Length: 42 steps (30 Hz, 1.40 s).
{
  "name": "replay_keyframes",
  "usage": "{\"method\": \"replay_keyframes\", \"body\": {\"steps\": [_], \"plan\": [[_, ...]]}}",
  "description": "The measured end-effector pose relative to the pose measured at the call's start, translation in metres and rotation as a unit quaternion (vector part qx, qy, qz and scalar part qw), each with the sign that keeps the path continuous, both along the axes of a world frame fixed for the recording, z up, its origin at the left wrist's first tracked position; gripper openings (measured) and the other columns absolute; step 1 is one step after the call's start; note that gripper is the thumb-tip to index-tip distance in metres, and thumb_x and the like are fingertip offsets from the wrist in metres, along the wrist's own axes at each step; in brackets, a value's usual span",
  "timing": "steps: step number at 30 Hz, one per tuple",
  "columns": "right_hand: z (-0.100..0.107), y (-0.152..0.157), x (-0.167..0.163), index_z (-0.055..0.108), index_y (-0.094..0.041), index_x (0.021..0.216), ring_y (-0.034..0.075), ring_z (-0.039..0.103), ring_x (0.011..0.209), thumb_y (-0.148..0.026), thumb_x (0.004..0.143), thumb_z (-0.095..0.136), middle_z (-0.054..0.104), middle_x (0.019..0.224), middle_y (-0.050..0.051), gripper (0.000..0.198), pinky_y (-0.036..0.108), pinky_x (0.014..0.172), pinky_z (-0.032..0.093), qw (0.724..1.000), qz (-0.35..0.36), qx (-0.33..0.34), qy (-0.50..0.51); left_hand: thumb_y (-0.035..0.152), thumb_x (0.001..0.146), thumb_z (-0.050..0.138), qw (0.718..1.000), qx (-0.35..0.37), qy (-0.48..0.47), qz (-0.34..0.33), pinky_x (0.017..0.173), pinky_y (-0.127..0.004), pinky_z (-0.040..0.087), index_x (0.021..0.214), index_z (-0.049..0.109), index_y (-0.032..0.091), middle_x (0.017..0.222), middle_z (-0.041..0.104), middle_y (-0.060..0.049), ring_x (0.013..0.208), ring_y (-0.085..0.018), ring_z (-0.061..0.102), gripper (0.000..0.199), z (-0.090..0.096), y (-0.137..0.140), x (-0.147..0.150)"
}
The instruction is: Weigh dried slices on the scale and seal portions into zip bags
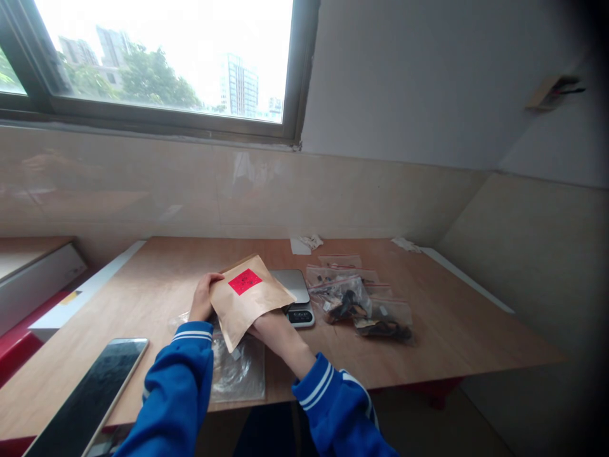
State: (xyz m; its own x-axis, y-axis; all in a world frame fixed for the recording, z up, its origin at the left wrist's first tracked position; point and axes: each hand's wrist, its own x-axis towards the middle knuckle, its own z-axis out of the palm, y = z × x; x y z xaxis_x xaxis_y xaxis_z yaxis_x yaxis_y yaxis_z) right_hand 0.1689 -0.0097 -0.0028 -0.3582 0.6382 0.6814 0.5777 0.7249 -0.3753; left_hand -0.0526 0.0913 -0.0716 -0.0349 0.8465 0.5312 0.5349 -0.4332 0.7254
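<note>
A brown kraft paper bag (257,299) with a red label is held up over the table, tilted, its open end towards me. My left hand (203,297) grips the bag's left side, with the thumb along its upper edge. My right hand (267,327) reaches under the bag's near edge or into its mouth. Its fingers are hidden by the paper. Behind the bag stands a digital kitchen scale (301,317), partly covered. Beneath both hands lies a clear plastic bag (238,374), flat on the table; its contents cannot be made out.
Right of the scale, several clear zip bags (343,303) with dark pieces lie in a heap. A large smartphone (90,393) rests at the table's left. Crumpled white paper (311,242) sits by the wall. The wooden table's front edge (428,379) runs close to me.
</note>
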Motion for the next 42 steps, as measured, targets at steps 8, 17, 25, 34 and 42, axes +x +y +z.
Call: {"method": "replay_keyframes", "body": {"steps": [8, 17, 25, 34, 42], "plan": [[-0.009, 0.000, 0.020, 0.069, -0.017, 0.084, 0.019, 0.066, 0.074, -0.027, 0.092, 0.057, 0.072, 0.079, 0.007, 0.018, 0.031, 0.067, 0.047, 0.972, -0.044, 0.168, -0.161, 0.029, 0.067, 0.057, 0.999, -0.025, -0.031, 0.012, 0.094, -0.043, 0.044, 0.097, 0.058, 0.017, 0.101, 0.063, -0.009, 0.099, -0.025, 0.058, 0.032, 0.008, -0.004, 0.006], [0.016, 0.008, 0.040, 0.065, -0.020, 0.102, 0.016, 0.064, 0.080, -0.026, 0.094, 0.055, 0.071, 0.089, 0.005, 0.014, 0.030, 0.073, 0.042, 0.969, -0.085, 0.232, -0.018, 0.030, 0.069, 0.054, 0.998, -0.055, -0.029, 0.032, 0.092, -0.041, 0.046, 0.102, 0.060, 0.017, 0.104, 0.064, -0.009, 0.099, -0.026, 0.060, 0.036, 0.016, -0.012, 0.010], [0.027, 0.033, 0.036, 0.065, -0.021, 0.098, 0.017, 0.063, 0.084, -0.032, 0.096, 0.048, 0.071, 0.094, 0.006, 0.020, 0.030, 0.079, 0.047, 0.958, -0.120, 0.131, 0.227, 0.030, 0.065, 0.059, 0.996, -0.080, -0.014, 0.043, 0.088, -0.038, 0.048, 0.103, 0.060, 0.017, 0.106, 0.067, -0.009, 0.097, -0.026, 0.061, 0.041, 0.022, -0.014, 0.011], [-0.018, 0.057, 0.053, 0.063, -0.017, 0.095, 0.020, 0.062, 0.082, -0.045, 0.095, 0.042, 0.068, 0.089, 0.008, 0.036, 0.030, 0.077, 0.047, 0.922, -0.196, -0.062, 0.327, 0.029, 0.063, 0.059, 0.994, -0.090, -0.009, 0.066, 0.076, -0.034, 0.049, 0.103, 0.059, 0.017, 0.092, 0.067, -0.005, 0.084, -0.024, 0.062, 0.042, 0.015, -0.007, 0.007], [-0.042, 0.084, 0.057, 0.068, -0.016, 0.100, 0.023, 0.060, 0.095, -0.032, 0.096, 0.042, 0.070, 0.097, 0.011, 0.031, 0.035, 0.086, 0.044, 0.972, -0.197, -0.081, 0.097, 0.032, 0.064, 0.060, 0.993, -0.097, -0.004, 0.066, 0.079, -0.035, 0.049, 0.104, 0.058, 0.016, 0.092, 0.067, -0.005, 0.086, -0.025, 0.063, 0.043, 0.015, -0.007, 0.005]]}}
